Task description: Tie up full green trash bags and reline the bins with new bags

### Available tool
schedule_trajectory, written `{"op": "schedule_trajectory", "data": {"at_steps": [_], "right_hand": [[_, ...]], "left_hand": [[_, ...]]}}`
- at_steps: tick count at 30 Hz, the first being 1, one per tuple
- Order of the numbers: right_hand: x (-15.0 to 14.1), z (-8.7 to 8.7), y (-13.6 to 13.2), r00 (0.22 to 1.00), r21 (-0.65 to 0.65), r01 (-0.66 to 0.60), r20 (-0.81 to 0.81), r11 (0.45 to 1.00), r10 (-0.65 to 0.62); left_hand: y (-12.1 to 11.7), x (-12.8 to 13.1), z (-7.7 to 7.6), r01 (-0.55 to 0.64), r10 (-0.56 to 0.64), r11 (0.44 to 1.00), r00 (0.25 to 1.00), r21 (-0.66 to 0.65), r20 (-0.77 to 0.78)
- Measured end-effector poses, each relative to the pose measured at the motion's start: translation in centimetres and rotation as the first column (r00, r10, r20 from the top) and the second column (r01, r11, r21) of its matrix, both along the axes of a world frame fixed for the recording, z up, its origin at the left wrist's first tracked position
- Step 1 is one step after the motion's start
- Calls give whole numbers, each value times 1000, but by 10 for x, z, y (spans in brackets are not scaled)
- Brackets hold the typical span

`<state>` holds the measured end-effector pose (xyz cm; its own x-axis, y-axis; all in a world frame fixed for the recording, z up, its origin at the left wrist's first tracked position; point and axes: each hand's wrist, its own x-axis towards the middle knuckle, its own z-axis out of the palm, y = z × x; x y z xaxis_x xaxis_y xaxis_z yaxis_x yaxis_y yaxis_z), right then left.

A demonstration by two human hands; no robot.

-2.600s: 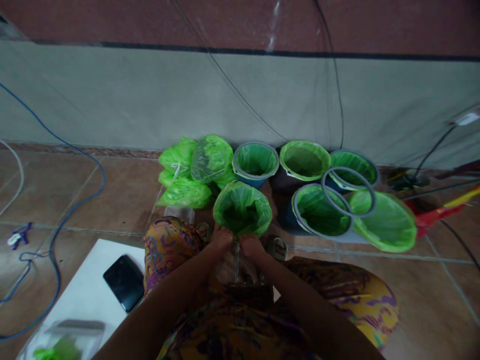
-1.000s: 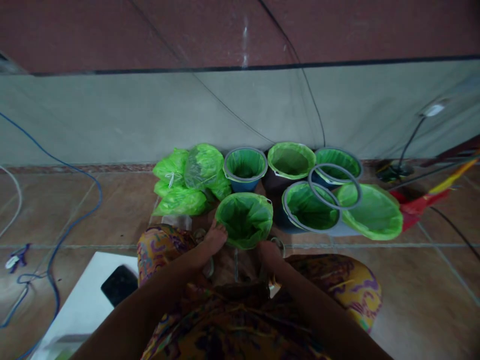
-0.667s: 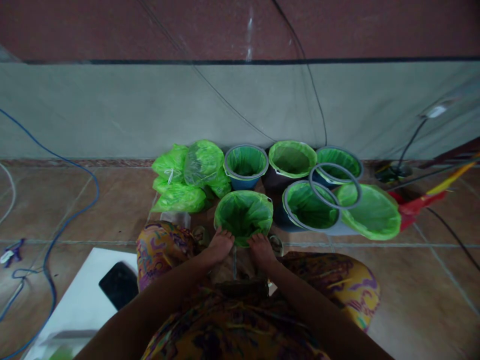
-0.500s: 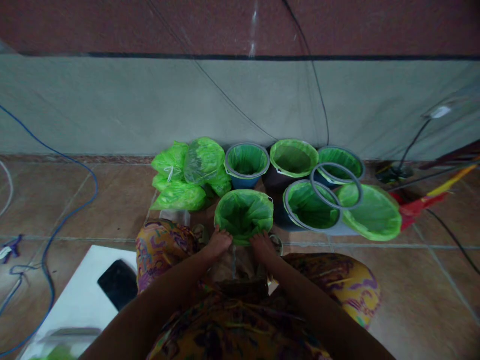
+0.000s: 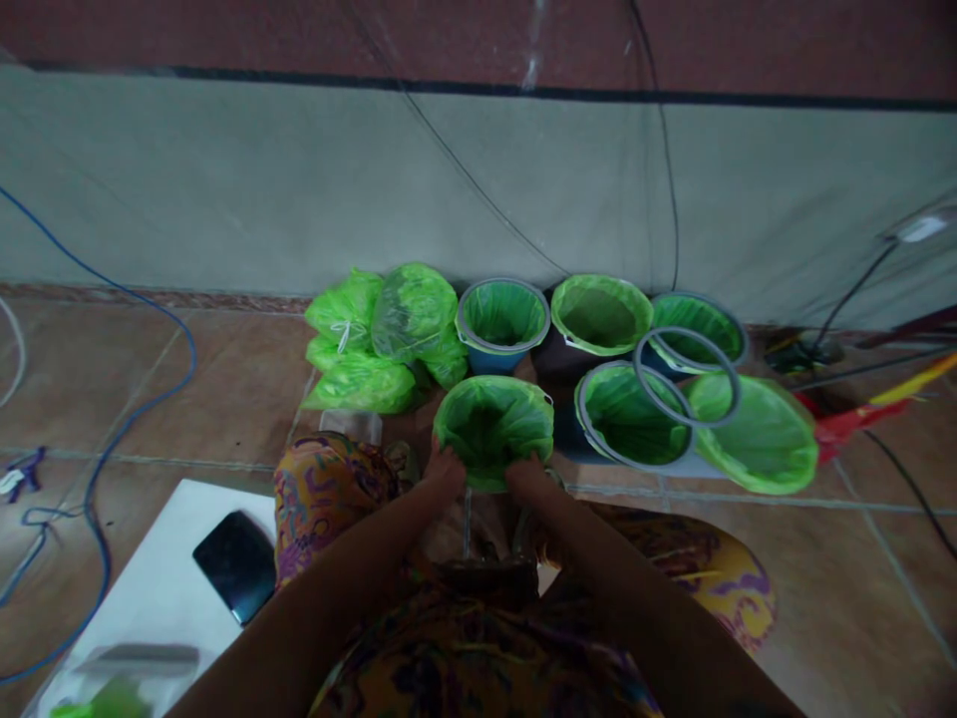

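Observation:
Between my knees stands a small bin lined with a green bag [image 5: 493,424], its opening facing up. My left hand [image 5: 447,473] grips the near left part of the bag's folded edge at the rim. The near right part of the same edge is held by my right hand [image 5: 527,475]. Fingertips of both hands are partly hidden and a little blurred. A white handle end pokes out at the bin's right side. Just right of it is another lined bin with a grey rim [image 5: 587,419], with a loose grey ring [image 5: 736,384] leaning across it.
More green-lined bins [image 5: 502,317] line the wall. Stuffed green bags [image 5: 415,311] are piled at the left, one tied with white string. A phone [image 5: 237,566] lies on a white board [image 5: 160,568]. A blue cable [image 5: 94,489] crosses the tiles; a red and yellow object [image 5: 859,424] is at right.
My view has shifted slightly, moving the bins a little right in the picture. Both hands stay on the bag's near edge, with their fingers reaching slightly more over it.

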<state>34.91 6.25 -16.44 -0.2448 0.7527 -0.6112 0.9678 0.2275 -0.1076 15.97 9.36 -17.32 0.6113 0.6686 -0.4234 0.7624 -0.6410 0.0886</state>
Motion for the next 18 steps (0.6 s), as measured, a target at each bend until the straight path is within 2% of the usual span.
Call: {"op": "schedule_trajectory", "data": {"at_steps": [3, 7, 9, 12, 15, 18], "right_hand": [[7, 16, 0, 999, 38, -20, -45, 999, 21], [16, 38, -13, 988, 154, 52, -151, 987, -28], [13, 42, -23, 982, 163, 82, -181, 983, -52], [-3, 39, -37, 985, 121, 73, -166, 990, -52], [-21, 28, -43, 985, 94, 52, -167, 994, -35], [-27, 14, -45, 985, 93, 48, -172, 995, -31]], "left_hand": [[-5, 1, 14, 0, -1, 1000, 999, 29, 43], [-17, 4, 35, 17, -19, 999, 996, 29, 85], [-23, 7, 40, 34, -34, 999, 994, 1, 104], [-31, 13, 37, 69, -61, 996, 990, -61, 128], [-35, 16, 24, 75, -64, 992, 992, -97, 113], [-32, 14, 8, 63, -54, 993, 995, -96, 88]]}}
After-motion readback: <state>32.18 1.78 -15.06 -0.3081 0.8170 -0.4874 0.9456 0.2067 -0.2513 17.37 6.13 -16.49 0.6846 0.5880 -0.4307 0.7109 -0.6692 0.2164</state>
